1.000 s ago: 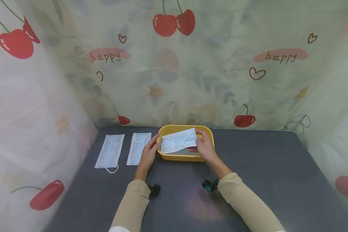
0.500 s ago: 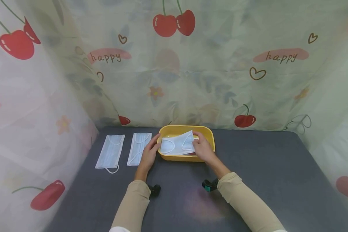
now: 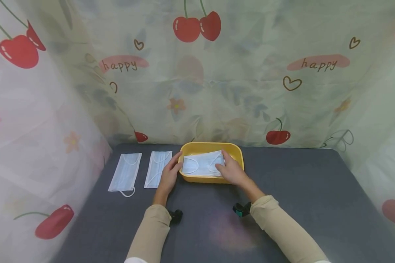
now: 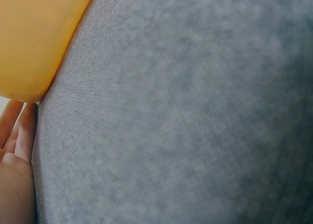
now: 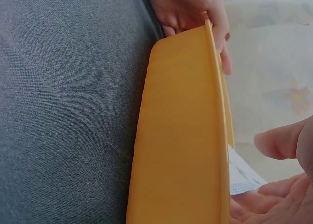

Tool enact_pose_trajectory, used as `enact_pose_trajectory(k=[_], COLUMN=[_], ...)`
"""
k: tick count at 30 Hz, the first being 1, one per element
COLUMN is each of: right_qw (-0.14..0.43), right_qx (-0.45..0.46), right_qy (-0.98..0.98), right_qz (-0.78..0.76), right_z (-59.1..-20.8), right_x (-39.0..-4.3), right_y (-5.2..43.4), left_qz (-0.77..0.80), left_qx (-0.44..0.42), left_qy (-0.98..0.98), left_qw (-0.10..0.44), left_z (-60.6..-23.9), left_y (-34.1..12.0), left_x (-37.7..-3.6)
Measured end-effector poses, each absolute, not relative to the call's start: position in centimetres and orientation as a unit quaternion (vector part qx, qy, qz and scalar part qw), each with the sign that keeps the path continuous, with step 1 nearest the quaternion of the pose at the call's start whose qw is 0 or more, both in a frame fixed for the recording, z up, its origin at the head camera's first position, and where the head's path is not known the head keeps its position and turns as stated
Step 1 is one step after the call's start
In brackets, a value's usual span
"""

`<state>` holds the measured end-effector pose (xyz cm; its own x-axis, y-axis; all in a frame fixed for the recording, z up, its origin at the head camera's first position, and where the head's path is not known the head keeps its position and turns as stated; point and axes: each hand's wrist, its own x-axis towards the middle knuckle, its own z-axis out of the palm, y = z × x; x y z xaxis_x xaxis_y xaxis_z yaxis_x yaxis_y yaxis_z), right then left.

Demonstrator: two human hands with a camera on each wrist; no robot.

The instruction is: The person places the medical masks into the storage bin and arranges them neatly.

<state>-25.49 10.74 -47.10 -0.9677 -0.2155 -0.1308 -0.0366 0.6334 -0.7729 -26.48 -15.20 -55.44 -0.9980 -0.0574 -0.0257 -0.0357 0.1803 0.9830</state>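
Note:
A yellow tray [image 3: 234,152] stands on the grey table near the back edge. A pale blue face mask [image 3: 200,164] lies flat inside it, white ear loops up. My right hand [image 3: 232,171] lies over the mask's right end with its fingers [image 3: 221,167] flat on it. In the right wrist view the thumb [image 5: 281,141] stands apart above the mask's corner [image 5: 240,179]. My left hand [image 3: 169,176] rests against the tray's left end, its fingers [image 4: 14,128] straight beside the tray's corner [image 4: 29,53].
Two more blue masks [image 3: 125,171] [image 3: 157,168] lie side by side on the table left of the tray. Cherry-print curtains [image 3: 197,73] close in the back and both sides. The grey table [image 3: 299,190] stretches to the right and front.
The right hand has lowered the mask from above the tray's rim down flat into the tray and let its pinch go. The left hand has stayed at the tray's left end.

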Motion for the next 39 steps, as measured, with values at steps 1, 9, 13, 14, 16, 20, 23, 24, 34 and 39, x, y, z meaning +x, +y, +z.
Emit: enact_pose_trajectory(k=[1,9,13,14,16,20,23,24,34,39], right_qw=[0.104,0.106,0.111,0.113,0.114,0.109,0.103,0.101,0.026,-0.015], right_qx=[-0.071,-0.075,-0.087,-0.089,-0.093,-0.097,-0.098,-0.094,-0.065,-0.054], right_qy=[0.899,0.904,0.901,0.901,0.898,0.895,0.886,0.882,0.845,0.842], right_qz=[-0.419,-0.408,-0.409,-0.409,-0.414,-0.421,-0.440,-0.451,-0.531,-0.537], right_z=[-47.2,-47.6,-47.6,-47.5,-47.3,-47.1,-47.0,-46.9,-46.8,-47.3], right_x=[-25.5,-25.5,-25.3,-25.3,-25.1,-25.0,-24.9,-24.9,-24.5,-24.3], right_y=[10.8,11.1,11.4,11.5,11.6,12.1,12.7,12.9,14.6,15.5], left_qz=[-0.639,-0.642,-0.641,-0.640,-0.640,-0.639,-0.639,-0.640,-0.640,-0.639], left_qx=[0.031,0.028,0.031,0.032,0.031,0.029,0.030,0.029,0.026,0.025], left_qy=[-0.769,-0.766,-0.767,-0.768,-0.768,-0.768,-0.768,-0.768,-0.768,-0.769], left_qw=[0.010,0.014,0.010,0.010,0.009,0.013,0.015,0.015,0.021,0.018], left_z=[-55.4,-55.3,-55.4,-55.4,-55.3,-55.2,-55.2,-55.1,-55.2,-55.3], left_y=[-15.2,-15.1,-15.1,-15.1,-15.0,-15.0,-14.9,-14.9,-15.1,-15.1], left_x=[-26.5,-26.3,-26.3,-26.3,-26.3,-26.2,-26.2,-26.3,-26.4,-26.4])
